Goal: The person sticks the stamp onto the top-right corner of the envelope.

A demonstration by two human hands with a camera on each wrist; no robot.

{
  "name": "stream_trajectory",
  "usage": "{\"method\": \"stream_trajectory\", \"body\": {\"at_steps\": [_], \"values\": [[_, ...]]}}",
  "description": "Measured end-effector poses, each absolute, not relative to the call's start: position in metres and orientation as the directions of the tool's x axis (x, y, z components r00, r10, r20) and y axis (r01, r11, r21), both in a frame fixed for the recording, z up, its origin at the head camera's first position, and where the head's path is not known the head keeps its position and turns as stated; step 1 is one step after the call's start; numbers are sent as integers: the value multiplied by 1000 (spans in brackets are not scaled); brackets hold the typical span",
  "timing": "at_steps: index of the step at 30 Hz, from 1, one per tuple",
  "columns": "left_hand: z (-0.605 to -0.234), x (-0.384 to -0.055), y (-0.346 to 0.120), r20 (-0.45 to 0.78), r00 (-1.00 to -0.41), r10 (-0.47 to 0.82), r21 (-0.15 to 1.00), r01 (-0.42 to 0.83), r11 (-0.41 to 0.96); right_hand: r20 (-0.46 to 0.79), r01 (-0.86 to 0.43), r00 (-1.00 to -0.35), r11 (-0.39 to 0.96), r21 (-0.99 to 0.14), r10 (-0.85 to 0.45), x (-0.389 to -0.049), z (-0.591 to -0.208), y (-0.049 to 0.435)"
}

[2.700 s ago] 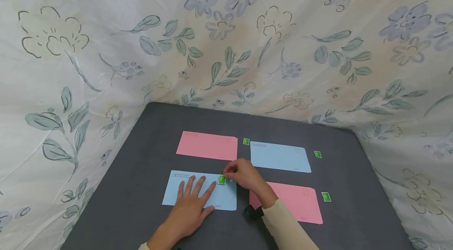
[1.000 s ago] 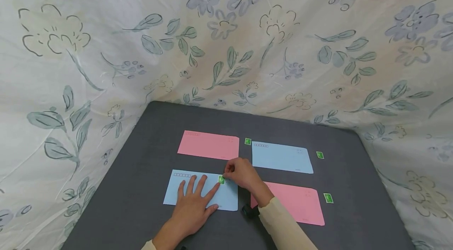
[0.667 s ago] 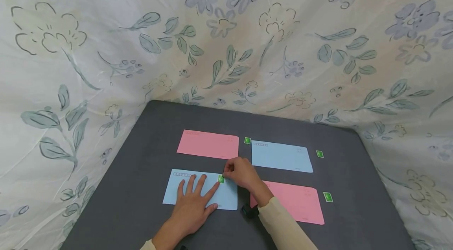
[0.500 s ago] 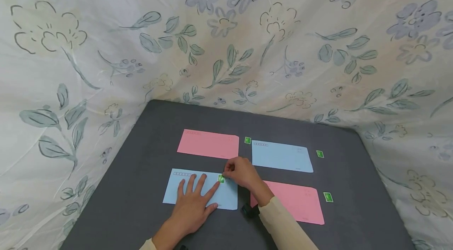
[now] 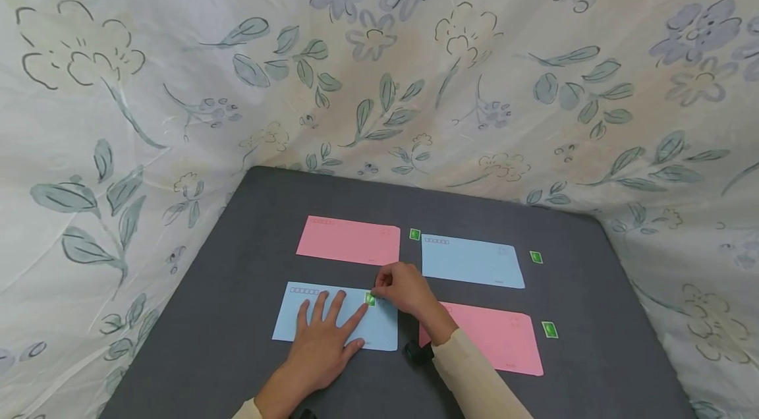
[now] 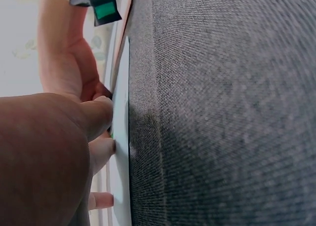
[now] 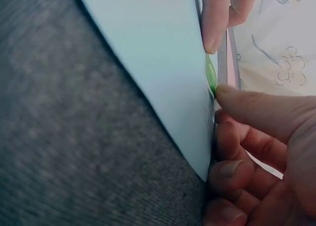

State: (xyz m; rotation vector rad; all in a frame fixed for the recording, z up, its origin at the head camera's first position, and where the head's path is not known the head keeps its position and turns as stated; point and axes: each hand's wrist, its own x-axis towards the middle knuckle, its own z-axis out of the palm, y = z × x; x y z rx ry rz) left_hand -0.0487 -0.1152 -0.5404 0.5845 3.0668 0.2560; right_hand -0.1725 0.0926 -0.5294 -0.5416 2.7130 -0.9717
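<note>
A blue envelope lies flat at the near left of the dark table. A small green stamp sits at its upper right corner. My left hand rests on the envelope with fingers spread, its index fingertip touching the stamp's lower left edge. From the other side, my right hand pinches the stamp's upper right edge between thumb and fingers. In the right wrist view the stamp shows between the left fingertip and the right thumb. Beneath the left hand, part of the envelope is hidden.
Behind lie a pink envelope and another blue envelope. My right forearm partly covers a second pink envelope. Loose green stamps lie beside these: a back stamp, a far right stamp and a near right stamp.
Since the earliest frame, my left index finger has slid right onto the stamp's edge. The right hand keeps its pinch at the stamp's corner. Over the last second the hands hold nearly still.
</note>
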Motion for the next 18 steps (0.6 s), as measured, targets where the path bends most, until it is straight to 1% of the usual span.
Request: {"method": "stream_trajectory", "body": {"at_steps": [8,18], "values": [[-541,-50,-115,33,-929,369,170,369,914,-61,-276,-914,726,-630,-400,-172,-528,91],[-541,-47,-115,31,-928,372,178,371,911,-63,-265,-917,718,-644,-395,-171,-531,92]]}}
